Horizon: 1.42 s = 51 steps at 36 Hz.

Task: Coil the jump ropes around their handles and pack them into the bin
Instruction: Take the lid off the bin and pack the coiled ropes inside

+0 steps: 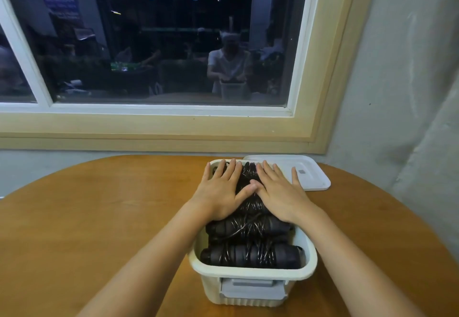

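Table (99,217): round, brown wood.
Lid (315,170): white, lying flat at the table's far edge, right of its middle.
Window (149,43): behind the table; dark reflecting glass, white frame, tan surround.
Wall (409,93): grey, behind the table.

Dim, perhaps overhead light; bowed wide-angle edges.

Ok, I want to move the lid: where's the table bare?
Left of the bin, wide bare table; right of it, a strip in front of the lid. The bin is crowded: ropes fill it, left hand and right hand flat on top.
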Tool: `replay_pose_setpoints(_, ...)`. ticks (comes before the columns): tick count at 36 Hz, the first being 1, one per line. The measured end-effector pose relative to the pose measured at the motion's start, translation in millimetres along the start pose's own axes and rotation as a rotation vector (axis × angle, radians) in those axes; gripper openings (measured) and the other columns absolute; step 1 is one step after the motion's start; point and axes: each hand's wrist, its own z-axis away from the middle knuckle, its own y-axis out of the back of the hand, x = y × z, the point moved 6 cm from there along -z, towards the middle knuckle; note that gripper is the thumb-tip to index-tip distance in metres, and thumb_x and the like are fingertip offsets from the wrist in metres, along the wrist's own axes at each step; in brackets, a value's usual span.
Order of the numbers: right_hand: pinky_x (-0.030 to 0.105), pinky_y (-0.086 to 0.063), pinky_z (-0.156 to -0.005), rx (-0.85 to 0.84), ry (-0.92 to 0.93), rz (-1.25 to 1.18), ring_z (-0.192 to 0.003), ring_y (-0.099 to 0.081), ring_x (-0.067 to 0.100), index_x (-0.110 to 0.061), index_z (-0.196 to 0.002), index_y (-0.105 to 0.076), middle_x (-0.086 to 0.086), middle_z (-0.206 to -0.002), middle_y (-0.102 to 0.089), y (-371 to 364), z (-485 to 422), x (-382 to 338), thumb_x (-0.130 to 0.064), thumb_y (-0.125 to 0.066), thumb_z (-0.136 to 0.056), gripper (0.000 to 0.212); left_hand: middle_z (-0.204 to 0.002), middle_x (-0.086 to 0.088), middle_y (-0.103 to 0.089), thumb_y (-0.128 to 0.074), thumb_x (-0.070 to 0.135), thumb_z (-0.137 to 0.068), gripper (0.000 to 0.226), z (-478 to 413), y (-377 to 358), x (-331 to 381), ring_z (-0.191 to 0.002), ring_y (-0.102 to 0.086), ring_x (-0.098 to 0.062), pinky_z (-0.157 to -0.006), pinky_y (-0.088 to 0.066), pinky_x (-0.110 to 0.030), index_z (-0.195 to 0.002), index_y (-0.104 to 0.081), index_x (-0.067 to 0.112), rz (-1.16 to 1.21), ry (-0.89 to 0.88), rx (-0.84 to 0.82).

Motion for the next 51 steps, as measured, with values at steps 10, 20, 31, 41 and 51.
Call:
replay_pose_setpoints(10, 0.058, 0.012, -0.119, -0.079, -0.007, -0.035, -0.153, 0.008, 0.018, -0.028, -0.158, 0.003, -0.01, -0.165, 0.01, 0.1, 1.1, 0.0, -0.047, -0.008, -0.106, 0.056, -0.166, -0.001, 0.003, -0.007, 0.067, -0.095, 0.079, -1.1, -2.3, -5.2, -0.152, 0.01, -0.023, -0.123, 0.009, -0.041, -0.157, 0.004, 0.018, 0.014, -0.001, -0.077)
replay_pose_setpoints(20, 0.057, 0.012, -0.118, -0.035, -0.016, -0.055, -0.148, 0.027, 0.022, -0.022, -0.157, 0.012, -0.003, -0.163, 0.024, 16.5, 27.1, -6.8, -0.053, -0.004, -0.103, 0.065, -0.165, -0.003, 0.009, -0.001, 0.059, -0.099, 0.07, 24.0, 9.7, 0.6, -0.151, 0.015, -0.027, -0.116, 0.017, -0.056, -0.157, 0.006, 0.019, 0.088, 0.138, -0.019)
replay_pose_setpoints(31, 0.062, 0.009, -0.118, -0.138, -0.061, 0.078, -0.147, 0.027, 0.031, -0.024, -0.156, 0.016, 0.003, -0.163, 0.022, -8.9, 51.3, -11.5, -0.054, 0.002, -0.101, 0.064, -0.165, -0.005, 0.009, 0.005, 0.056, -0.099, 0.069, 49.5, -13.4, 10.5, -0.152, 0.01, -0.029, -0.116, 0.015, -0.06, -0.155, 0.014, 0.016, -0.161, 0.136, -0.087)
replay_pose_setpoints(41, 0.06, 0.008, -0.119, -0.1, -0.011, 0.004, -0.146, 0.029, 0.029, -0.025, -0.157, 0.012, 0.0, -0.163, 0.022, 6.7, 57.3, -8.0, -0.058, -0.003, -0.1, 0.067, -0.165, -0.005, 0.009, 0.002, 0.061, -0.098, 0.074, 54.6, -2.7, 11.3, -0.151, 0.013, -0.029, -0.114, 0.018, -0.063, -0.156, 0.01, 0.017, -0.023, 0.178, -0.081)
replay_pose_setpoints(51, 0.059, 0.011, -0.118, -0.125, 0.068, 0.179, -0.144, 0.033, 0.027, -0.023, -0.155, 0.018, -0.003, -0.159, 0.03, 7.5, 75.3, -13.9, -0.069, 0.009, -0.08, 0.089, -0.164, -0.004, 0.017, 0.001, 0.064, -0.096, 0.077, 65.5, -4.0, 14.7, -0.15, 0.018, -0.028, -0.117, 0.015, -0.059, -0.155, 0.014, 0.016, -0.066, 0.14, -0.092)
